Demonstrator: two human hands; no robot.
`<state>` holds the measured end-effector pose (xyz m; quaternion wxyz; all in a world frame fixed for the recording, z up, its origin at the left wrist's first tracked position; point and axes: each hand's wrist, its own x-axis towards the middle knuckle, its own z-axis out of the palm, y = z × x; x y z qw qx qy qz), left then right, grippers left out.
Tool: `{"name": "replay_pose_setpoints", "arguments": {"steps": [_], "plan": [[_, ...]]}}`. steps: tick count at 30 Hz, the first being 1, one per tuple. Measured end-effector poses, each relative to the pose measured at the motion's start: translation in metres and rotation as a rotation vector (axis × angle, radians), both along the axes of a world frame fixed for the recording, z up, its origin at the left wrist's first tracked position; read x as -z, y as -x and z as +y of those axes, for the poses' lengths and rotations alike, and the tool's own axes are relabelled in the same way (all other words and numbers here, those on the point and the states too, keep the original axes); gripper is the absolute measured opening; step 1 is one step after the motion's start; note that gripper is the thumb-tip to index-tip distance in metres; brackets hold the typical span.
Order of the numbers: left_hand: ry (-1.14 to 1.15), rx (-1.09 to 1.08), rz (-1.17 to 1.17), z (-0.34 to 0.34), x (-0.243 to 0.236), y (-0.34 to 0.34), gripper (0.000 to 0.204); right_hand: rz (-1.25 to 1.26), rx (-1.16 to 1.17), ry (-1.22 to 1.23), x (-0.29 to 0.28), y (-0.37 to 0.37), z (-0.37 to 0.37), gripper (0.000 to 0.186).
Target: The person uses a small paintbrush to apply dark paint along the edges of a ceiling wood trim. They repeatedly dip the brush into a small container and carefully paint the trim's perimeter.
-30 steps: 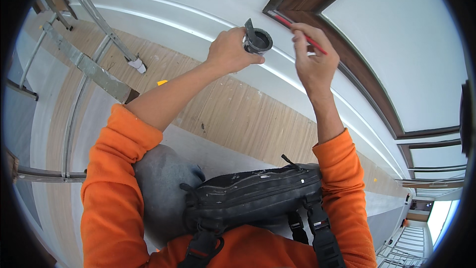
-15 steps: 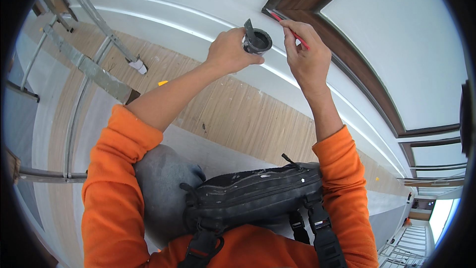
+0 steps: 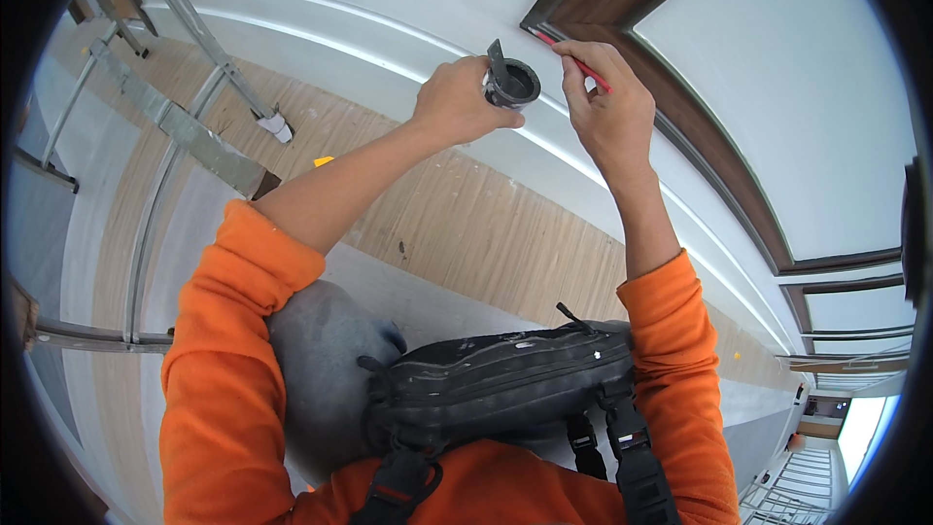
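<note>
White wall w/ dark wood trim (image 3: 680, 126) far right. Left hand (image 3: 457, 102) fingers wrapped round a small dark round fitting (image 3: 512, 85) held against the wall; right hand (image 3: 607, 107) pinches a red pencil (image 3: 573, 56), tip at the trim. Marking step, I'd say; next needs steady tip.

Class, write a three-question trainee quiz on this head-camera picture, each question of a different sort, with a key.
1. True or false: the left hand holds a small dark cup.
2. The right hand holds: A) a red pencil-like tool B) a hammer C) a tape measure.
3. Fill in: the sleeves are ____ in colour.

Key: 1 true; 2 A; 3 orange.
</note>
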<state>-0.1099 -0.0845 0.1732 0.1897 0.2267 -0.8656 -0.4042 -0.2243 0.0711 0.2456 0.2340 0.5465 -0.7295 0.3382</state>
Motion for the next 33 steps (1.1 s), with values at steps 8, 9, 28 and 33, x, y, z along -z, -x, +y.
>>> {"name": "replay_pose_setpoints", "arguments": {"steps": [8,9,28,33], "plan": [[-0.031,0.001,-0.034,0.001,-0.004,-0.004,0.069,0.078,0.004,-0.220,-0.046,0.015,-0.016,0.014],[-0.018,0.003,-0.024,0.001,-0.004,-0.002,0.070,0.097,-0.010,-0.233,-0.047,0.017,-0.020,0.014],[0.048,-0.011,0.010,0.002,-0.003,-0.007,0.078,0.247,0.059,-0.454,-0.073,0.015,-0.060,0.021],[0.033,0.006,-0.008,0.003,-0.004,-0.006,0.078,0.229,0.027,-0.407,-0.069,0.015,-0.062,0.021]]}}
